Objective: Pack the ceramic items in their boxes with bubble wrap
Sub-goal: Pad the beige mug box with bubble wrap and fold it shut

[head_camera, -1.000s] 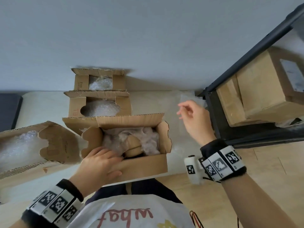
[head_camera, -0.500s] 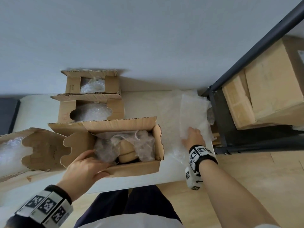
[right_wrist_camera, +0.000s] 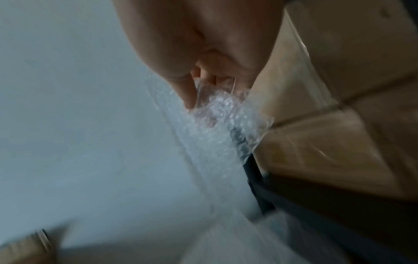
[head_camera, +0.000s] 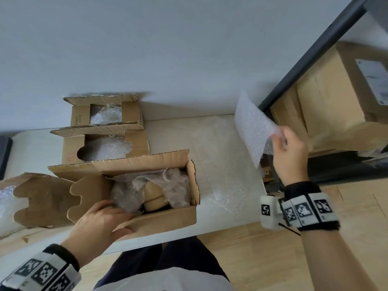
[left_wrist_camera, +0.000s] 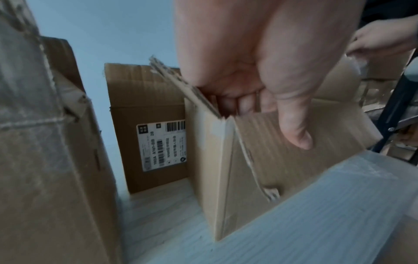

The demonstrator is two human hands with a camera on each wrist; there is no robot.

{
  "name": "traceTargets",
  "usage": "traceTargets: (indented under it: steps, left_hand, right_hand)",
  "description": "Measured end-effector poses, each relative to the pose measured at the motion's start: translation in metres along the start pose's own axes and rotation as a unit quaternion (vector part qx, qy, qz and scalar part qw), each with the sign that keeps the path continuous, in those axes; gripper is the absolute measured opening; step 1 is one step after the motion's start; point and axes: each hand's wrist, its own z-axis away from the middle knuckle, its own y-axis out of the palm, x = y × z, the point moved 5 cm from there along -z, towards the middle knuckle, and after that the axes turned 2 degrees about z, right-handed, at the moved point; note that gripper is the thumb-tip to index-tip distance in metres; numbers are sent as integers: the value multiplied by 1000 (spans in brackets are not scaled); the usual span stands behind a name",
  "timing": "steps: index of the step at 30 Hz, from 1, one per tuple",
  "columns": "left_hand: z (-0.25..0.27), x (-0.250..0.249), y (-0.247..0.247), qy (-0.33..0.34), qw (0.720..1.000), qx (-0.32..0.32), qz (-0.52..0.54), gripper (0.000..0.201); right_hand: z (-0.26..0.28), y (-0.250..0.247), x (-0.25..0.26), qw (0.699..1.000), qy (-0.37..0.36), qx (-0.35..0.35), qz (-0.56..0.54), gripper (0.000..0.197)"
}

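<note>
standing on a white table (head_camera: pixel 220 143) against a pale wall, the open box (head_camera: pixel 163 219) is gripped by the left hand (head_camera: pixel 100 223); the right hand (head_camera: pixel 290 156) pinches a bubble wrap sheet (head_camera: pixel 252 127).

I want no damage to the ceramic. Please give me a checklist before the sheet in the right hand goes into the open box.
1. Right hand holds the bubble wrap sheet: ok, fingers pinch one edge and the sheet is off the table.
2. Left hand steadies the open box: ok, thumb outside the near wall, fingers inside.
3. Ceramic item is covered on top: not ok, tan surface shows between the wrap.
4. Box flaps stand clear of the opening: ok.
5. Padding lies under the item: cannot tell.
</note>
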Motion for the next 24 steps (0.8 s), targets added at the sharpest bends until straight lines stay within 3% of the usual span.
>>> traceTargets:
  steps: [3,6,8,10,13,15,17,18,20,21,22,24]
  left_hand:
    - [-2,-5,-12,-41,998,31,27,27]
    - [-10,-13,-47,7,994,-38,98,32]
    - [-17,-7,-70,0,985,-100,144,49]
    - [-23,4,-89,-54,972,-158,165,81]
    - [-32,8,-102,-109,953,-161,233,112]
    - [-37,11,-106,-152,914,-135,352,118]
    - [-40,7,-112,-125,839,-102,519,100]
    - [-37,6,-114,-98,812,-96,567,75]
    - [-32,2,-125,-93,808,-99,573,20]
    - [-28,3,-128,-89,823,-117,549,12]
    - [-25,7,-127,-92,811,-131,562,9]
    - [-21,17,-124,-106,743,-154,643,21]
  right_hand:
    - [0,-25,46,994,-68,49,-66,17]
    - [6,-31,92,980,-126,109,-108,14]
    - [14,-26,123,965,-169,150,-135,11]
    - [23,-18,148,942,-198,202,-183,10]
    - [36,-5,178,893,-204,279,-287,14]
    - [42,-1,191,856,-180,315,-368,15]
    - [45,3,197,817,-144,350,-435,17]
    - [46,6,199,795,-122,372,-464,23]
    - [44,13,196,761,-64,400,-507,47]
    - [43,17,193,755,-40,405,-515,57]
    - [42,21,190,756,-24,406,-513,62]
    - [41,29,184,769,-4,407,-494,58]
